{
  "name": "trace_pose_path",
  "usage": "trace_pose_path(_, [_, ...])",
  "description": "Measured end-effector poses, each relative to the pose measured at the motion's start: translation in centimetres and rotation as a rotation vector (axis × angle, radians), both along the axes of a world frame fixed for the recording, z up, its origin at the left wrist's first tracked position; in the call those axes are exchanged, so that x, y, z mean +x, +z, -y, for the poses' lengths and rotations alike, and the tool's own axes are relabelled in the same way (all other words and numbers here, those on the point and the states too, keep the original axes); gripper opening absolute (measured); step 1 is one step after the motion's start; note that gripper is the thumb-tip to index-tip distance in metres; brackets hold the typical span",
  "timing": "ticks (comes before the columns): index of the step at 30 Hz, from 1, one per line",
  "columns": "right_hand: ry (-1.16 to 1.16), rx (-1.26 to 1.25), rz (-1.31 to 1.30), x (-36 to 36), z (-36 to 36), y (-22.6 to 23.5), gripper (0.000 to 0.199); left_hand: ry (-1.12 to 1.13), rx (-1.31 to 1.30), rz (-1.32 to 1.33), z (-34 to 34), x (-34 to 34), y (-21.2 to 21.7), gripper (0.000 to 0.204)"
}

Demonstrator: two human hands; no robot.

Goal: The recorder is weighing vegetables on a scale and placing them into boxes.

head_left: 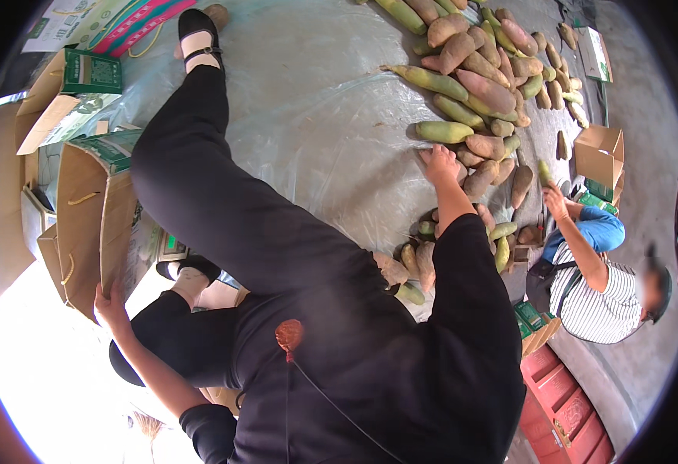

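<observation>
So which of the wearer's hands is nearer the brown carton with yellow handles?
Left: left hand holds the carton at its edge; right hand is away, beside sweet potatoes.

Nothing reads clearly: pale print covers the green box flap [93,72] at ten o'clock, and a small green display [172,242], unreadable, glows at nine o'clock.

Left hand [109,309] holds a cardboard box [117,220] (green-topped) at eight o'clock; right hand [442,164] beside a green radish [443,131] at two.
</observation>
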State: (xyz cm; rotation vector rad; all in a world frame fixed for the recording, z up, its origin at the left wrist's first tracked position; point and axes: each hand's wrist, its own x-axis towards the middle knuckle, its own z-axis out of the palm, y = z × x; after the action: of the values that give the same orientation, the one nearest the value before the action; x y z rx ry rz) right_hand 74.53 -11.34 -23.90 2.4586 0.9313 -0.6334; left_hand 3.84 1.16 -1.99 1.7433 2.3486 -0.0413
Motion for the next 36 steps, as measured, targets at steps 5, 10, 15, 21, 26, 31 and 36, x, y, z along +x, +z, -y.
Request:
trace_pose_path(5, [0.143, -0.131, 0.035, 0.1, 1.2, -0.6, 0.041, -0.035, 0.043, 0.113, -0.2, 0.6, -0.2, 0.027])
trace_pose_path(10, [0.198, -0.196, 0.056, -0.1, 1.2, -2.4, 0.039, 0.008, 0.062, 0.124, 0.1, -0.2, -0.6, 0.027])
trace_pose_path(15, [0.226, -0.182, 0.076, 0.5, 1.7, -4.1, 0.037, 0.000, 0.003, 0.095, 0.0, -1.5, -0.9, 0.029])
trace_pose_path(21, [0.446, -0.208, 0.076, -0.8, 3.4, -4.1, 0.030, 0.068, 0.006, 0.050, 0.2, 0.0, 0.1, 0.029])
trace_pose_path(26, [0.513, -0.250, 0.084, -0.6, 4.2, -4.1, 0.024, 0.048, 0.027, 0.085, 0.2, -0.5, -0.8, 0.026])
trace_pose_path(31, [0.391, -0.203, 0.099, -0.9, 2.1, -3.1, 0.039, 0.050, 0.036, 0.115, 0.6, -0.5, -0.7, 0.025])
trace_pose_path(36, [0.164, 0.063, 0.038, -2.0, -1.6, -0.2, 0.048, 0.095, 0.132, 0.164, 1.5, -2.4, -1.5, 0.025])
